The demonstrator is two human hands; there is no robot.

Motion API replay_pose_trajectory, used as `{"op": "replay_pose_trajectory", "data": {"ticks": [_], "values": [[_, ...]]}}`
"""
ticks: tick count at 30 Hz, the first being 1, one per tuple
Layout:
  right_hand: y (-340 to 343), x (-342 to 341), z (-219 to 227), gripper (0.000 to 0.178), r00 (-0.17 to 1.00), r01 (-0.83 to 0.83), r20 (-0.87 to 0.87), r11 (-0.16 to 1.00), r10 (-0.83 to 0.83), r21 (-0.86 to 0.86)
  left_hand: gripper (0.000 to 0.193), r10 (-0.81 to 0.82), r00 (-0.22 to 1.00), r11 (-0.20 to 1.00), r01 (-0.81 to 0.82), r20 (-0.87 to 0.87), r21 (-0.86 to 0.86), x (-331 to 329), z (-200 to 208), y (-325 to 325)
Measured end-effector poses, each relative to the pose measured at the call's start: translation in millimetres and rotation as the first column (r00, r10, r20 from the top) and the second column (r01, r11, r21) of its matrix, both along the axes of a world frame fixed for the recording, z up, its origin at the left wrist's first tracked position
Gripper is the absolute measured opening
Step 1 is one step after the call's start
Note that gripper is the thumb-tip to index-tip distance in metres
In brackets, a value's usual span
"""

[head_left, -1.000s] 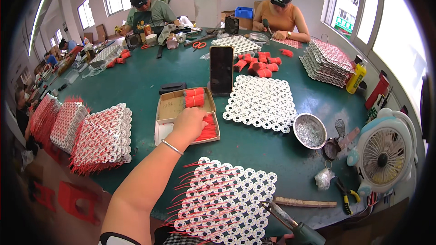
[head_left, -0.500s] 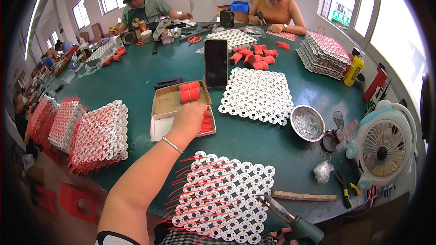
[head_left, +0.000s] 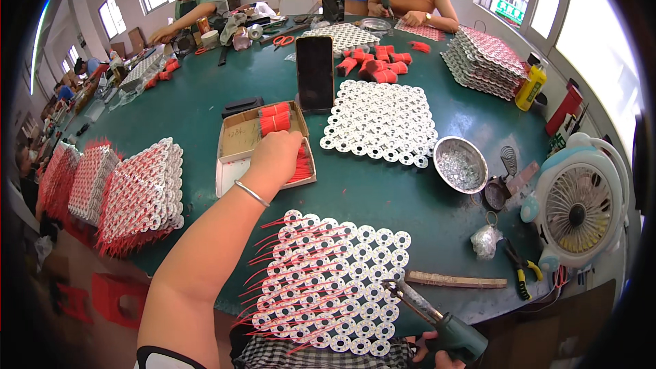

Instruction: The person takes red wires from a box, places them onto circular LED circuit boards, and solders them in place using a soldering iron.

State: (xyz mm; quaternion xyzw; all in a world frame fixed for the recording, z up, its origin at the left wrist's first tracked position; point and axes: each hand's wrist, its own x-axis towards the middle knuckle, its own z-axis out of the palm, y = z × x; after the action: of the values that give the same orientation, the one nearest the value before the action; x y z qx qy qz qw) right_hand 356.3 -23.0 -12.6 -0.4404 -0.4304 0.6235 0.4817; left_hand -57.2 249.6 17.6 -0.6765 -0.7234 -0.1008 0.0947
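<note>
My left hand (head_left: 275,157) reaches into an open cardboard box (head_left: 236,138), over the short red wires (head_left: 301,165) in its near part. Its fingers look curled together, but their tips are hidden. A bundle of red wires (head_left: 275,121) lies in the box's far part. Below, a panel of round white circuit boards (head_left: 372,254) rests near the table's front edge, red wires sticking out leftward from many of its discs. At lower right my right hand (head_left: 437,355), partly cut off, grips a dark green soldering gun (head_left: 456,336), its tip at the panel's right edge.
Stacked wired panels (head_left: 142,195) stand at left. A phone (head_left: 315,75) stands upright behind the box, beside bare panels (head_left: 379,123). At right are a metal bowl (head_left: 461,165), a wooden strip (head_left: 456,279), pliers (head_left: 521,270) and a fan (head_left: 574,208). Two co-workers sit across the table.
The whole view has shifted slightly, so the table things sit higher. My left hand stays in the box. Across the table, the left co-worker's arm has swung out toward the left.
</note>
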Motion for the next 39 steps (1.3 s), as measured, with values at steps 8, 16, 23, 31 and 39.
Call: {"op": "replay_pose_trajectory", "data": {"ticks": [8,16,23,31,39], "values": [[1.8,3.2,-8.9,0.033,0.999,-0.035,-0.031,0.999,0.035,-0.001,0.01,-0.153,0.988,0.97,0.151,-0.006,0.188,-14.5,-11.1,-11.2],[-0.5,3.0,-7.7,0.039,0.998,-0.051,-0.035,0.996,0.049,-0.067,0.014,-0.178,0.983,0.966,0.166,0.044,0.199,-19.1,-11.5,-5.5],[4.3,-6.5,-7.0,0.062,0.992,0.065,0.106,0.997,-0.068,0.032,0.015,-0.13,0.954,0.976,0.075,0.27,0.202,-22.8,-9.9,-4.4],[6.1,-17.4,6.7,0.063,0.971,0.106,0.213,0.994,-0.108,0.021,0.015,-0.091,0.986,0.981,0.113,-0.138,0.157,-21.5,1.6,-9.2],[-5.5,11.3,-12.3,0.059,0.996,-0.03,0.088,0.999,0.027,0.03,0.027,-0.037,0.624,0.962,-0.191,0.781,0.198,-49.2,13.7,-30.0]]}}
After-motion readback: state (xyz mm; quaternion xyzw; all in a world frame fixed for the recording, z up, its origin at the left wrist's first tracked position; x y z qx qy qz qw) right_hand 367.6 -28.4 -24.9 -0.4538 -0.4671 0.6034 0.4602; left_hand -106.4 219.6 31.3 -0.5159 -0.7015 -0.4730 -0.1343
